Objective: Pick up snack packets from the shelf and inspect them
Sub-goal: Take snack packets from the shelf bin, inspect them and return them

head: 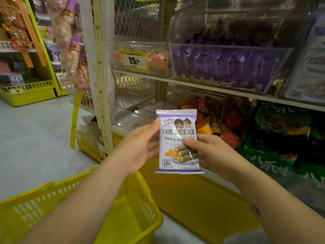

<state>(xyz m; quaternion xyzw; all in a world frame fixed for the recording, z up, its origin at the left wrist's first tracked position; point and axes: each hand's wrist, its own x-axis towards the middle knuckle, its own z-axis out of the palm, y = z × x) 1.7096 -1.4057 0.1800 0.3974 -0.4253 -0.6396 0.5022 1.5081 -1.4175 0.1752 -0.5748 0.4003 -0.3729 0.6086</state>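
A white and pale purple snack packet (177, 138) with a picture of seaweed rolls is held upright in front of the shelf, its printed face towards me. My left hand (140, 147) holds its left edge, fingers behind and thumb at the upper left. My right hand (209, 152) grips the right edge, with the thumb lying across the front. Behind it, a clear bin (228, 67) on the shelf holds several purple packets of the same kind.
A yellow shopping basket (139, 199) hangs under my left forearm. The lower shelf holds orange and red packets (221, 124) and green bags (281, 138). A yellow price tag (134, 61) reads 25. The shelf's white upright post (99, 76) stands left, beside the open aisle floor.
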